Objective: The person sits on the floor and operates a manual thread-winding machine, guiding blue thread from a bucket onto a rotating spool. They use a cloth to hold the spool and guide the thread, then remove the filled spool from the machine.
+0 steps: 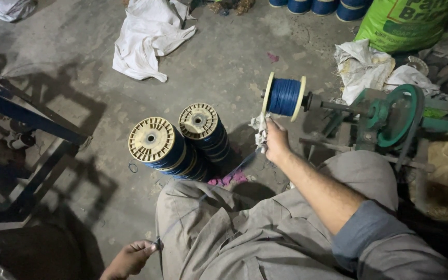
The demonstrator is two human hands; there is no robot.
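Winding partway: small spool (284,96) on the winder shaft (338,107) already holds blue wire; right hand (276,141) clamps a rag (260,129) just below it, left hand (130,257) pinches the wire strand (193,205), two full spools (180,141) on floor.

I sit on a grey concrete floor (234,62). Two blue-wound spools (180,142) stand on it before my knees, touching. A white cloth (149,36) lies crumpled farther off, pink scraps (229,179) by the spools, a green sack (405,23) at the right.
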